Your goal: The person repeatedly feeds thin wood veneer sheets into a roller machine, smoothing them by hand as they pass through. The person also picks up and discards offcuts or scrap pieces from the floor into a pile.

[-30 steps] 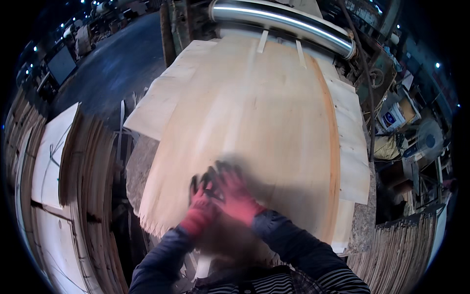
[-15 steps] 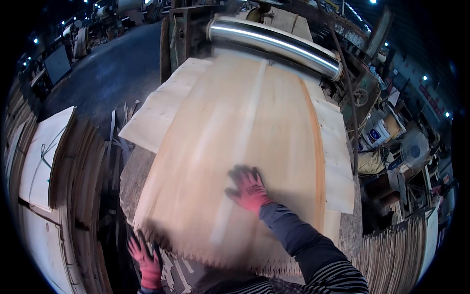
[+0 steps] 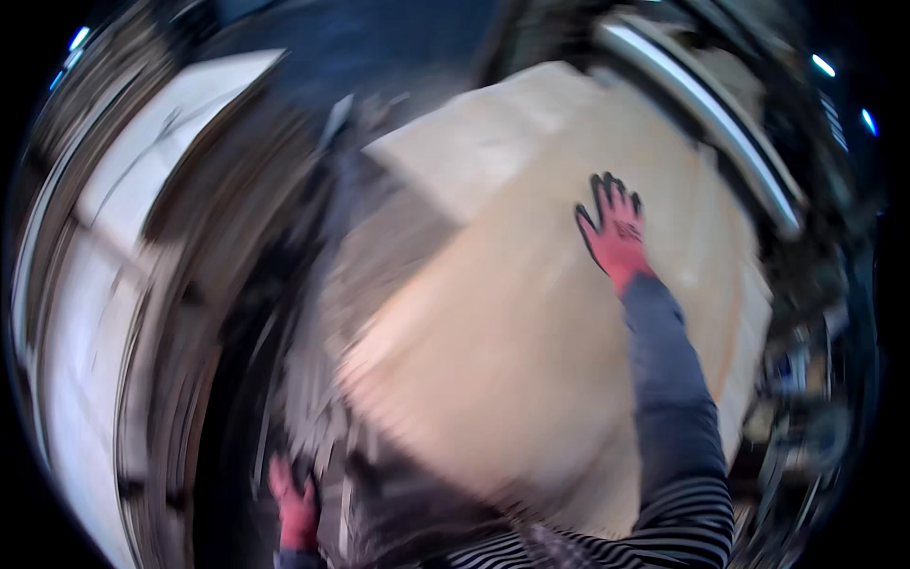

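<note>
A large pale wood veneer sheet (image 3: 493,351) lies tilted across the view, its near edge ragged. My right hand (image 3: 618,228), in a pink glove with black fingertips, rests on the sheet's far part with fingers stretched and apart. Down at the lower left, my left hand (image 3: 296,503) wears a matching glove and hangs off the sheet's near left corner. Its thumb stands apart from the blurred fingers, and nothing shows in it. Another lighter veneer sheet (image 3: 474,133) sticks out from under the large one on the far left side.
A shiny metal roller (image 3: 701,114) spans the far right end of the sheets. Stacked veneer sheets (image 3: 85,322) stand along the left. Thin wood scraps (image 3: 318,408) lie between stack and worktable. Motion smears much of the surroundings.
The view has swung left, so the sheet and roller appear turned toward the right. My right hand has slid farther up the sheet toward the roller; my left hand has come away from its corner.
</note>
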`<action>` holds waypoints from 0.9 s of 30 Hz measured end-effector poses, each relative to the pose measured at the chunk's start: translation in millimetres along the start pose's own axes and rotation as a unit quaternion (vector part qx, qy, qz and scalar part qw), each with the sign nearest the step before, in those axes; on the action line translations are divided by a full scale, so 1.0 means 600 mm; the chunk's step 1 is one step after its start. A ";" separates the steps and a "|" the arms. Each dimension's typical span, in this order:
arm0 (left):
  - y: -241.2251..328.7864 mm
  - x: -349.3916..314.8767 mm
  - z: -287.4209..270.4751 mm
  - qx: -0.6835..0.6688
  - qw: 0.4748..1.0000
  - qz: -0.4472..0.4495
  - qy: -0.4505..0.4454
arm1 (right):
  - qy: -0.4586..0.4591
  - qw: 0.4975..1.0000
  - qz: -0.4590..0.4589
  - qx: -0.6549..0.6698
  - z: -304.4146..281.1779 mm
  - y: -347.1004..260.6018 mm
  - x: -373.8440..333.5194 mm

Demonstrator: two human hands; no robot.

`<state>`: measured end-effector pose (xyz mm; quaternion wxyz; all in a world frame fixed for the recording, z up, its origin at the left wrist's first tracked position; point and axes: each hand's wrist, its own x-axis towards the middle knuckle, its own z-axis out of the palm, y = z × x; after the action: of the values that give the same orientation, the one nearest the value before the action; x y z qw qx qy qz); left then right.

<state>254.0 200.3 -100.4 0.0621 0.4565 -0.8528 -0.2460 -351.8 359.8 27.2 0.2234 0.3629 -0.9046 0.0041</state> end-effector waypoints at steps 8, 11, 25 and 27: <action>-0.404 0.104 0.169 0.017 0.990 -0.089 -0.107 | -0.206 0.957 -0.187 0.078 -0.136 -0.537 -0.148; -0.496 0.208 0.249 0.005 0.946 -0.164 -0.278 | -0.290 0.931 -0.132 0.178 -0.132 -0.572 -0.308; -0.734 0.536 0.815 0.017 0.954 -0.221 -0.200 | -0.587 0.716 -0.089 0.366 0.542 -1.027 -0.787; -0.704 0.537 0.845 0.065 0.946 -0.271 -0.166 | -0.653 0.657 0.008 0.377 0.561 -1.013 -0.811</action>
<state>217.4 -71.8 -781.4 -0.1796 0.6263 -0.7091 -0.2696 223.3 173.9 -568.1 -0.5807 0.3181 -0.7414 0.1091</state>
